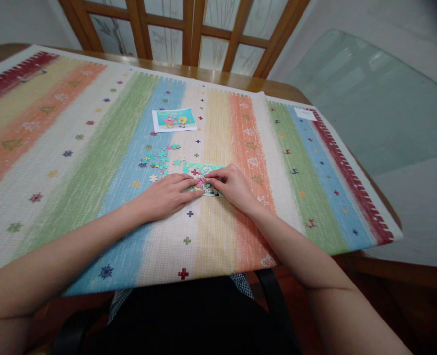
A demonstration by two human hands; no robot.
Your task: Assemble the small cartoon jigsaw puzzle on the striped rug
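A partly joined jigsaw puzzle (193, 167) with a colourful cartoon picture lies flat on the striped tablecloth between my hands. My left hand (170, 195) rests flat with its fingers stretched out, fingertips on the puzzle's left and lower part. From the other side, my right hand (233, 186) pinches a small jigsaw piece between thumb and forefinger over the middle of the puzzle. The fingers mostly hide that piece. Several loose jigsaw pieces (162, 154), mainly teal, lie scattered beyond my left hand. One pale piece (153, 178) sits near its knuckles.
Beyond the loose pieces lies a printed cartoon picture card (174, 121). A small white paper (305, 114) is at the far right of the tablecloth (225, 236). The table's front edge runs close to my body. A glass-topped surface (362, 93) stands at the right.
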